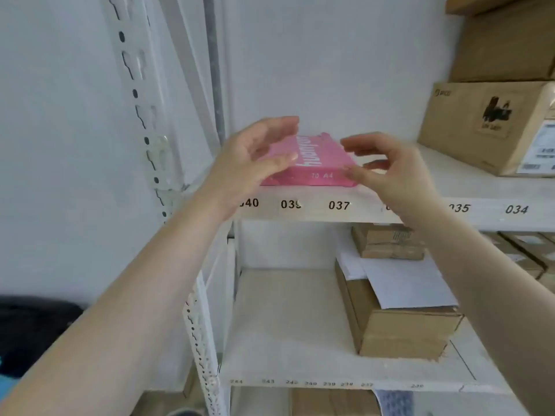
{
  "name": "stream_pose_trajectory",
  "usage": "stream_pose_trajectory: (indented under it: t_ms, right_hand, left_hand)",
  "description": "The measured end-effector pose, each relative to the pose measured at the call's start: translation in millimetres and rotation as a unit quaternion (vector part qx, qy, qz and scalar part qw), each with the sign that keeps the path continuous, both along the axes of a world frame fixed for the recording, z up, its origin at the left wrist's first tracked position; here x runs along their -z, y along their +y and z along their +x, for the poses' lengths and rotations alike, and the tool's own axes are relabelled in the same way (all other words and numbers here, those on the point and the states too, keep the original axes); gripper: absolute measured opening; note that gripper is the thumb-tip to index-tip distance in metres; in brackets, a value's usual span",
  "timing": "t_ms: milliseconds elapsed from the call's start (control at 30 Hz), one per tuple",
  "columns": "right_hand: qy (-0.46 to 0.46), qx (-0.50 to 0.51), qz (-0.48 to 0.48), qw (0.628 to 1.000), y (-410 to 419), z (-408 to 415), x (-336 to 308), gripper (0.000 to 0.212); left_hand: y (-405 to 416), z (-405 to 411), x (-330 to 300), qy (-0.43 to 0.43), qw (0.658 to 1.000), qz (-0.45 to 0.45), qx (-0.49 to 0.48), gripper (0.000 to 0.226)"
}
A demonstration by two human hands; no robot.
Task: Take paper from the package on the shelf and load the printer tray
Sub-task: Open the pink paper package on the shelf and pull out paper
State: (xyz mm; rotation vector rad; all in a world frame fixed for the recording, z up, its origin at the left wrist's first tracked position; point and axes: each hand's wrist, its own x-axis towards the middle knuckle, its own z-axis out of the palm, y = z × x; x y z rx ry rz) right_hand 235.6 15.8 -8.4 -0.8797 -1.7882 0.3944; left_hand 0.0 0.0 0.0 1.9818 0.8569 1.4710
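The flat pink wrapped paper package (312,163), printed "70 A4" on its front edge, lay on the white metal shelf (495,216), at the shelf's left end and close to the front lip. The lip carried black number labels, among them 040, 037, 035 and 034.

The left hand (252,157) was at the package's left side. Its grip was open, the fingers spread and curved above the top face and the thumb lying over the near left corner; whether the thumb actually pressed on the wrapper could not be determined.

The right hand (387,166) was at the package's right front corner. Its grip was likewise open, the thumb tip at the corner edge and the fingers extended above the right side, closed on nothing.

Brown cardboard boxes (486,127) stood further right on the same shelf. On the shelf below, a brown cardboard box (402,331) carried loose white sheets (402,283).
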Motion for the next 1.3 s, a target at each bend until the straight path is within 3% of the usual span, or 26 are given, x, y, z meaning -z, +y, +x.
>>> stream_pose_trajectory:
  t_ms: [167, 267, 433, 633, 933, 1167, 1300]
  right_hand:
    - [-0.127, 0.062, -0.015, 0.990, 29, 6, 1, 0.031]
    - [-0.154, 0.046, -0.042, 0.986, 38, 11, 0, 0.032]
    - [-0.149, 0.031, -0.050, 0.987, 51, 11, -2, 0.028]
    - [-0.170, -0.007, -0.068, 0.983, 63, 17, -1, 0.037]
    - [-0.153, 0.019, -0.006, 0.988, 80, 18, 5, 0.032]
    - [-0.093, 0.007, -0.022, 0.995, 84, 18, 5, 0.030]
    - [-0.121, -0.012, -0.023, 0.992, 81, 19, 4, 0.024]
  left_hand:
    - [55, 3, -6, 0.195, 0.980, -0.019, -0.031, 0.036]
    - [77, 13, -6, 0.240, 0.970, -0.028, -0.018, 0.035]
    - [100, 20, -7, 0.245, 0.968, -0.045, -0.020, 0.038]
    - [117, 19, -8, 0.210, 0.970, -0.125, -0.012, 0.023]
    - [126, 19, -15, 0.218, 0.953, -0.206, -0.034, 0.029]
    - [124, 16, -6, 0.193, 0.967, -0.166, 0.022, 0.016]
    - [119, 17, -4, 0.204, 0.968, -0.131, 0.056, 0.021]
